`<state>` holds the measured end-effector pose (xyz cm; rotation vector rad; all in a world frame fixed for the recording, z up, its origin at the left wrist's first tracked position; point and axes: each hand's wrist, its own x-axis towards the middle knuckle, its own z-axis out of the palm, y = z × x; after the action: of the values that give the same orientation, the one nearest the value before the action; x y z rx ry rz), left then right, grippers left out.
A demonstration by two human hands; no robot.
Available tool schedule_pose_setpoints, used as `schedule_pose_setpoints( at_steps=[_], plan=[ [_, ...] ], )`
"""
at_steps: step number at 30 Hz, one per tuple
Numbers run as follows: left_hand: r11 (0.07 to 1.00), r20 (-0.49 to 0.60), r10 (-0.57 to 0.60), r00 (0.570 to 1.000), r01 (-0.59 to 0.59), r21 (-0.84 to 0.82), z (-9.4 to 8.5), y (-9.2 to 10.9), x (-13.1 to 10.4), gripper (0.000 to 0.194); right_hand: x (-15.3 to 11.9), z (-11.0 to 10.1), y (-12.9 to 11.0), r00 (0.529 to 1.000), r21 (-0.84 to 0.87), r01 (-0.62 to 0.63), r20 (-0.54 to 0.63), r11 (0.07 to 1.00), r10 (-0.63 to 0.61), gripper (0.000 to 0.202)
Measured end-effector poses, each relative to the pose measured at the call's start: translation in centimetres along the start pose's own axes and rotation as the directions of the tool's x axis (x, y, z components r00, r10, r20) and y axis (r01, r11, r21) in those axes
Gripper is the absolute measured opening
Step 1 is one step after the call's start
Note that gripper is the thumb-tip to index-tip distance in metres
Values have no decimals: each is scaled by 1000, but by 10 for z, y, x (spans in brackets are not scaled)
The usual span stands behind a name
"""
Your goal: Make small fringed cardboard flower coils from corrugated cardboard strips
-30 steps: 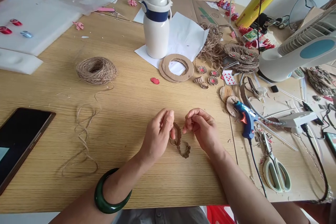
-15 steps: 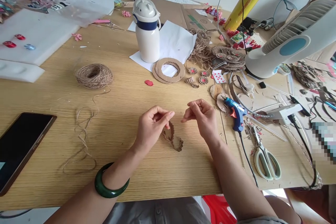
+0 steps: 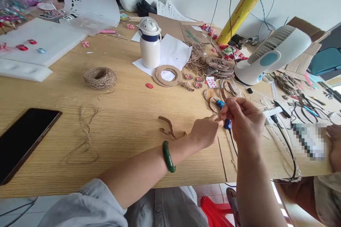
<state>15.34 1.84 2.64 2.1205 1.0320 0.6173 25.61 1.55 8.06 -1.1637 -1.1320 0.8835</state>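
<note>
My left hand [image 3: 206,131], with a green bangle [image 3: 168,156] on its wrist, has its fingers pinched beside those of my right hand [image 3: 246,118]. The two sets of fingertips meet over the blue glue gun [image 3: 227,124], hiding much of it. My right hand is closed too, and what lies between the fingers is too small to make out. Thin corrugated cardboard strips [image 3: 167,124] lie on the wooden table left of my left hand. Small red discs [image 3: 149,85] and striped cardboard rosettes [image 3: 198,84] sit farther back.
A white bottle [image 3: 150,49], cardboard rings [image 3: 159,75] and a twine coil [image 3: 100,78] stand or lie farther back. A phone [image 3: 26,138] lies at left. Behind the glue gun is a white fan [image 3: 269,58]. Another person's hand [image 3: 335,145] rests at the right edge.
Both hands have moved right and come together over the glue gun. My left hand has left the cardboard strips, which now lie on the table. The view has shifted to the right.
</note>
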Motion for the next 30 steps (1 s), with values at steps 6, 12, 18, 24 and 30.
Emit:
schedule_pose_setpoints(
  at_steps=[6, 12, 18, 24, 30],
  plan=[
    [987, -60, -62, 996, 52, -150, -7, -11, -13, 12, -26, -21, 24, 928, 96, -363, 126, 927, 351, 36],
    [481, 18, -183, 983, 106, -871, -36, -19, -44, 24, -45, -16, 31, 864, 85, -482, 210, 872, 457, 46],
    [385, 46, -282, 958, 157, -909, -46, -17, -64, 25, -54, -8, 34, 827, 50, -510, 304, 859, 474, 44],
    [537, -53, -295, 954, 119, -835, -49, -19, -69, 16, -54, -5, 40, 786, 0, -526, 381, 851, 486, 40],
    [478, -39, -230, 973, 78, -875, -41, -20, -74, 23, -54, 0, 44, 671, 64, -654, 510, 754, 539, 42]
  ],
)
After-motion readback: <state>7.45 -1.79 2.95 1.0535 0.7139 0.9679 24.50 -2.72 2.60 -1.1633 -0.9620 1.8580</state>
